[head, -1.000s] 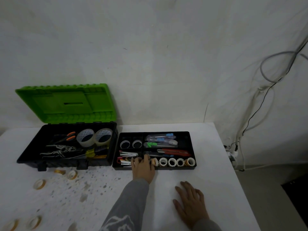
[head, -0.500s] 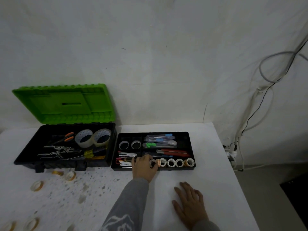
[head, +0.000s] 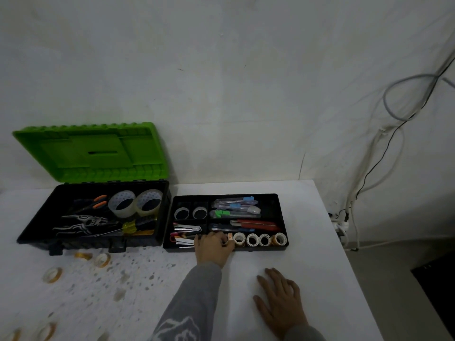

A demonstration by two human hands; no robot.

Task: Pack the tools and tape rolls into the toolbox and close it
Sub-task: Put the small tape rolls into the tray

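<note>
Left hand [head: 213, 247] grips a small tape roll [head: 229, 238] in the tray [head: 280, 210]; right hand [head: 280, 303] lies flat, released.

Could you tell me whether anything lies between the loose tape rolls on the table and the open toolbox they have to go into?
Nothing visible blocks them. The loose tape rolls lie on bare table just before the toolbox, whose green lid stands open. Only its front wall must be cleared.

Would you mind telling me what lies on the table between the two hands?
Nothing: in the head view, only bare white table separates the left hand, at the tray's front edge, from the right hand resting flat.
</note>
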